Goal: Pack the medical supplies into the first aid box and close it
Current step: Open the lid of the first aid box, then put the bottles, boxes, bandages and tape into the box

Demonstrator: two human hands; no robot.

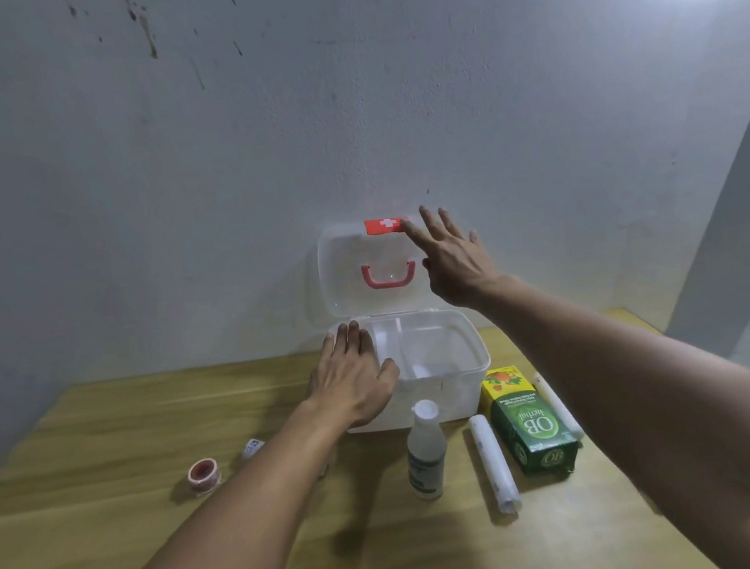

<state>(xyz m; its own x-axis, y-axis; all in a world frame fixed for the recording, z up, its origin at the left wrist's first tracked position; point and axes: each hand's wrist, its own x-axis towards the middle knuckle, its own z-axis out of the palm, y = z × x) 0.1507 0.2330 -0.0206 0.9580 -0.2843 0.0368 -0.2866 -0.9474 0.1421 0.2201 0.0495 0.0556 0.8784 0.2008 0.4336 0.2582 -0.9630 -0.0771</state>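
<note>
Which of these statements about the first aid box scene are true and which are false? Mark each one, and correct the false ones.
1. The lid of the first aid box stands open. True.
2. The clear bottle is already inside the box. False: it stands on the table in front of the box.
3. The left hand rests on the box's left rim. True.
4. The right hand holds the green carton. False: it is open and empty, up by the lid; the carton lies on the table.
5. The tape roll lies to the left of the box. True.
</note>
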